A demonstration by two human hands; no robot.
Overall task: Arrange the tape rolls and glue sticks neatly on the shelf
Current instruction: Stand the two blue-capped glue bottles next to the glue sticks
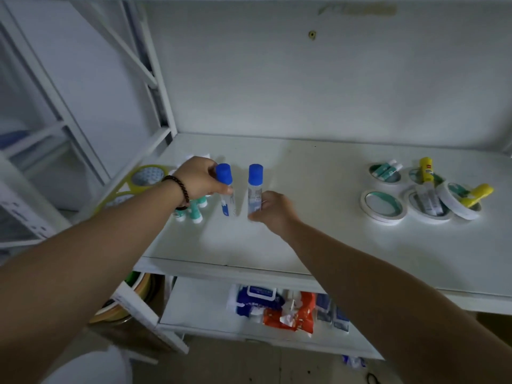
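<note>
Both hands, left [198, 178] and right [273, 210], each grip a blue-capped glue bottle [225, 189], which I should stand level, side by side.

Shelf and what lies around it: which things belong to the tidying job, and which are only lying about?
For the job:
- two blue-capped glue bottles, one in each hand
- green-and-white glue sticks
- yellow glue sticks
- white tape rolls
- yellow tape roll

Lying about:
- packets on the lower shelf
- scissors on the floor

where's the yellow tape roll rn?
In the head view, the yellow tape roll sits at the shelf's far left edge, just behind the left hand's wrist, beside the green-capped glue sticks.
</note>
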